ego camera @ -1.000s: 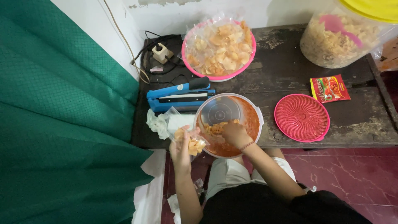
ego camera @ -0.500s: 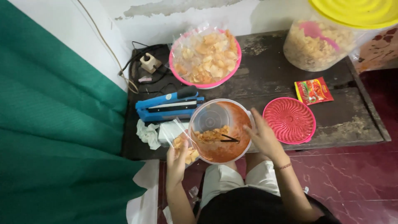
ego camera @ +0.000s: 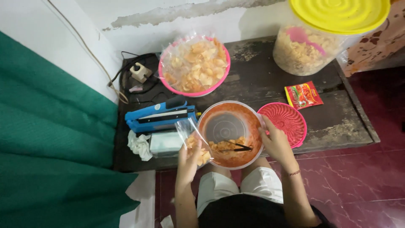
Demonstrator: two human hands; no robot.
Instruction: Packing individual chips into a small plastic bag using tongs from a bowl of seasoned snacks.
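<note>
My left hand (ego camera: 188,161) holds a small clear plastic bag (ego camera: 195,143) partly filled with orange chips, just left of a clear round bowl (ego camera: 249,118) smeared with red seasoning. A few chips and dark tongs (ego camera: 237,146) lie at the bowl's near side. My right hand (ego camera: 275,142) rests on the bowl's right rim, fingers curled around it. The bowl sits at the front edge of a dark wooden table (ego camera: 329,122).
A blue bag sealer (ego camera: 160,118) lies left of the bowl, with crumpled white paper (ego camera: 139,145) beside it. A pink basin of chips (ego camera: 195,65) stands behind, a big tub with a yellow lid (ego camera: 333,29) at back right. A pink round lid (ego camera: 289,122) and red sachet (ego camera: 303,94) lie right. Green cloth (ego camera: 50,160) hangs left.
My right hand has come out of the bowl's chips and moved to its right rim. The tongs now lie in the bowl. The left hand keeps the bag.
</note>
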